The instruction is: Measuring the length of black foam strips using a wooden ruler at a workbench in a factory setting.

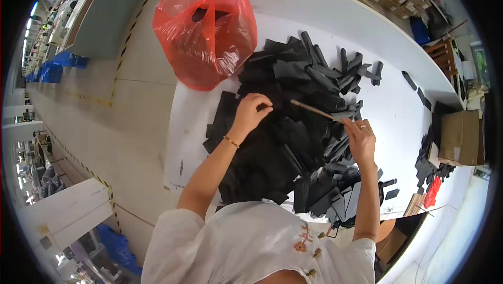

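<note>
My left hand [253, 110] is above the left part of a large heap of black pieces [288, 69], its fingers curled and the thumb close to them. Whatever it may pinch cannot be told apart from the black behind it. My right hand [361, 138] is closed on one end of a thin brown stick [317, 110]. The stick points left across the heap, toward my left hand. Flat pieces and narrow folded or rolled strips lie mixed in the heap. A second cluster of dark pieces [335, 195] spreads nearer to me, below my right hand.
A red plastic bag [209, 43] with dark contents stands at the table's far left. The white table [387, 111] has a raised wall [361, 14] along its far side. A cardboard box [460, 137] and more black scraps [427, 150] sit at the right.
</note>
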Motion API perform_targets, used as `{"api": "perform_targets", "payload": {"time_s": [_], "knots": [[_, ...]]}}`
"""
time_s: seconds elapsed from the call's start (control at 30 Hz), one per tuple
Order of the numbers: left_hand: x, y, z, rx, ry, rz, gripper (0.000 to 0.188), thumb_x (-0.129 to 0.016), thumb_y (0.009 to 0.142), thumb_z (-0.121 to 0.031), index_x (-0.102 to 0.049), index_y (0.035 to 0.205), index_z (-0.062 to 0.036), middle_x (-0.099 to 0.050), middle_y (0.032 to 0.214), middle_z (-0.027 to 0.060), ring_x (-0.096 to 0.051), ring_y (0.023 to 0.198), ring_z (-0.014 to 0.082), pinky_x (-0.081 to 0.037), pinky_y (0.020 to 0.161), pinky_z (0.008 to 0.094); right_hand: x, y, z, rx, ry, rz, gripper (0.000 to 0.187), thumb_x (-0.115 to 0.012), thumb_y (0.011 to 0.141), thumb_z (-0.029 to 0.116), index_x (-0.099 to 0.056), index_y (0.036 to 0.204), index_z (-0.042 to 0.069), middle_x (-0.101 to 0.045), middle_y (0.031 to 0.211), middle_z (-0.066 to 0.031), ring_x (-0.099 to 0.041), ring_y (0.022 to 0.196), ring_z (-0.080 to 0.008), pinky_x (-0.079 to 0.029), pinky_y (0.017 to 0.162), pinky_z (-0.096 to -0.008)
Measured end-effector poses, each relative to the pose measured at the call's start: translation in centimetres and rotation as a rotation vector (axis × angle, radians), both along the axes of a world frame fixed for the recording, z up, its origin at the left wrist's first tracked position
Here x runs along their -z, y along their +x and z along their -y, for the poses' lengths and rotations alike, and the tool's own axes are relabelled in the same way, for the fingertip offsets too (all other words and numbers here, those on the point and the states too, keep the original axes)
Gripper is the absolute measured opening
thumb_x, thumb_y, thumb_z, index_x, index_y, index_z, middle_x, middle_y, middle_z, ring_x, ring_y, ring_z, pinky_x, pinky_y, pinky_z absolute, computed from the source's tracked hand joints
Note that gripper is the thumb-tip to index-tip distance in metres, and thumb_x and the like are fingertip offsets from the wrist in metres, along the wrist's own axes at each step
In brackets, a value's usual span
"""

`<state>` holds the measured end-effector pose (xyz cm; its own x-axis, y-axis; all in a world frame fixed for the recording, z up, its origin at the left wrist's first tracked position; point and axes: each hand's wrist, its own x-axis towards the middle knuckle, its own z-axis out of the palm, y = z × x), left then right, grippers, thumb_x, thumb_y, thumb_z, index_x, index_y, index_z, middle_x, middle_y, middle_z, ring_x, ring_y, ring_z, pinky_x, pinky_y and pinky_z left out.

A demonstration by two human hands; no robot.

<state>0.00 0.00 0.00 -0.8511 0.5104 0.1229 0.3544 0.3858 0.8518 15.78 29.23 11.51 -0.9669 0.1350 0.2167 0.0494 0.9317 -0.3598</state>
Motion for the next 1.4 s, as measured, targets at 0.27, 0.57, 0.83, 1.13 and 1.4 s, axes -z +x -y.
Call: {"api": "perform_targets", "payload": {"time_s": [0.27, 0.57, 0.83, 1.13, 1.4], "knots": [[-4.7, 0.0, 0.6, 0.094, 0.040, -0.082, 0.016, -0.076, 0.071, -0.005, -0.068, 0.084, -0.0039, -0.069, 0.092, 0.0064, -0.063, 0.096, 0.0230, -0.048, 0.087, 0.0338, -1.7, 0.4, 1.5, -0.148, 0.210, -0.082, 0.028, -0.073, 0.075, 0.005, -0.071, 0.102, 0.011, -0.053, 0.071, -0.0042, -0.052, 0.070, -0.0208, -0.046, 0.058, -0.0339], [-8.5, 2.5, 0.9, 0.201, 0.062, -0.182, 0.012, -0.075, 0.072, -0.012, -0.068, 0.081, -0.0068, -0.068, 0.089, 0.0064, -0.063, 0.097, 0.0242, -0.047, 0.087, 0.0357, -3.1, 1.5, 5.2, -0.203, 0.278, -0.090, 0.027, -0.070, 0.077, 0.008, -0.069, 0.103, 0.010, -0.055, 0.074, -0.0041, -0.055, 0.073, -0.0222, -0.047, 0.063, -0.0355], [-15.5, 7.7, 2.4, -0.467, 0.535, -0.445, 0.035, -0.076, 0.076, -0.021, -0.060, 0.102, -0.0042, -0.056, 0.116, 0.0135, -0.058, 0.110, 0.0292, -0.046, 0.092, 0.0395, -0.5, 2.8, 13.9, 0.021, -0.911, 0.227, 0.037, -0.050, 0.082, -0.009, -0.063, 0.116, -0.001, -0.063, 0.074, -0.0061, -0.060, 0.070, -0.0105, -0.047, 0.065, -0.0246], [-7.8, 11.0, 1.9, -0.289, 1.245, 1.073, 0.028, -0.063, 0.093, -0.022, -0.064, 0.108, 0.0018, -0.069, 0.084, 0.0128, -0.069, 0.078, 0.0286, -0.056, 0.077, 0.0413, 1.7, 3.5, 23.0, 0.241, -0.956, -0.106, 0.019, -0.055, 0.088, -0.001, -0.064, 0.105, -0.003, -0.061, 0.066, -0.0090, -0.058, 0.061, -0.0117, -0.047, 0.058, -0.0268], [-9.3, 8.7, 2.6, -0.360, 1.180, 1.013, 0.026, -0.061, 0.095, -0.024, -0.064, 0.105, -0.0010, -0.068, 0.083, 0.0098, -0.067, 0.068, 0.0204, -0.058, 0.066, 0.0360, 2.3, 7.6, 22.5, 0.276, -0.875, 0.228, 0.017, -0.062, 0.092, 0.011, -0.067, 0.093, -0.005, -0.054, 0.056, -0.0065, -0.049, 0.051, -0.0083, -0.040, 0.049, -0.0259]]}}
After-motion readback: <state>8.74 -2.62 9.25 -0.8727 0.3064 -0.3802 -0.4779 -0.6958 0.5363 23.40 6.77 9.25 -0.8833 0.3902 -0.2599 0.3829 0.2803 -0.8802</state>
